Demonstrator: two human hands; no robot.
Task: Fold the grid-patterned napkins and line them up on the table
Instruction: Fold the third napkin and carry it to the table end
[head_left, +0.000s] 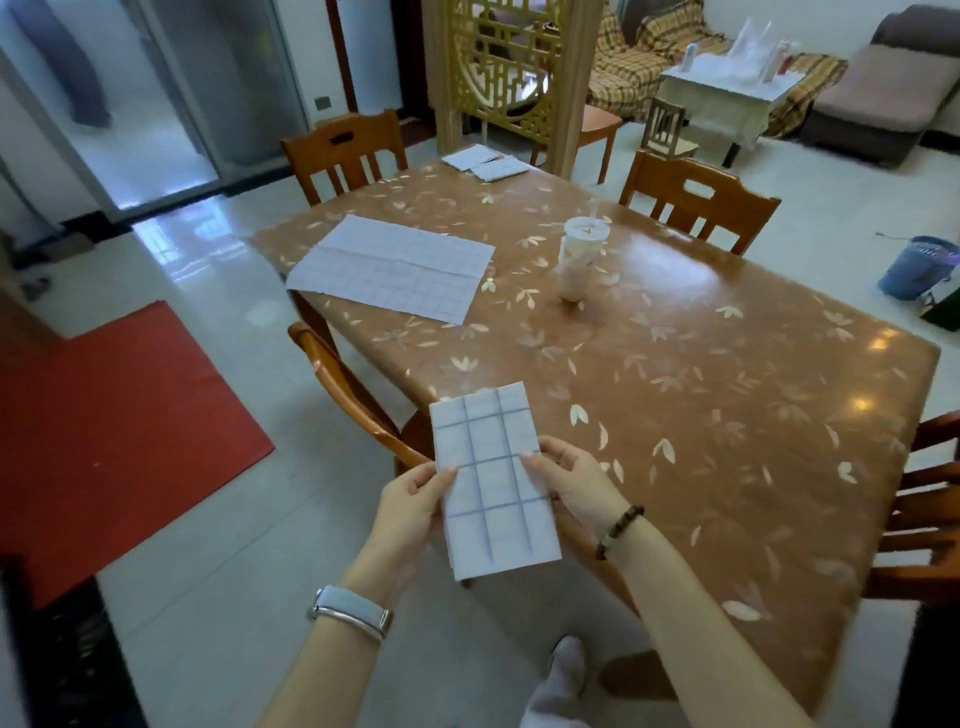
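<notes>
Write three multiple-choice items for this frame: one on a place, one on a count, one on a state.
1. Where on the table does the unfolded napkin lie?
A) far right corner B) along the left edge C) near right edge
2. How many folded napkins lie at the far end?
A) one B) two C) four
3. The held napkin is:
A) crumpled B) spread open C) folded into a narrow rectangle

1 B: it lies flat by the left edge.
2 B: two rectangles show there.
3 C: left hand and right hand pinch its long sides.
</notes>
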